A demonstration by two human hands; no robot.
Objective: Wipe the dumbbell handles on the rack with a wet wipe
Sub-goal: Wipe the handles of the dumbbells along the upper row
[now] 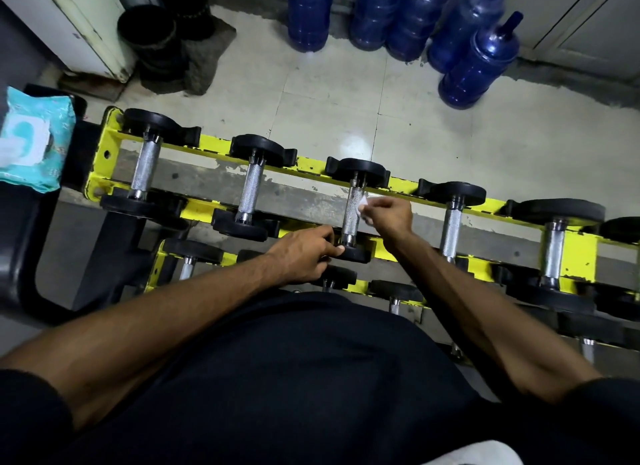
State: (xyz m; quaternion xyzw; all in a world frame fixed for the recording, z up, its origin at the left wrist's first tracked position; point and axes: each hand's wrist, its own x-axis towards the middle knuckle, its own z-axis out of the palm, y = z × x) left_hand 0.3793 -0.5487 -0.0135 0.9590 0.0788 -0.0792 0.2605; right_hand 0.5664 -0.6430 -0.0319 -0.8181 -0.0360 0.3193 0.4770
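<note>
With the left hand [304, 256] curled on the near head [358, 255] of the yellow rack's [197, 208] middle dumbbell, the right hand [389, 218] should drag its pinched wet wipe [363, 206] along the full knurled handle [351, 218], near to far.

You're in the weights corner of a small gym. The chipped yellow rack [585, 253] in front of you carries rows of black-ended dumbbells [145, 166] with knurled steel handles, set on stepped tiers. Beyond it, big blue water jugs [478, 62] stand on a worn tiled floor [346, 100].
</note>
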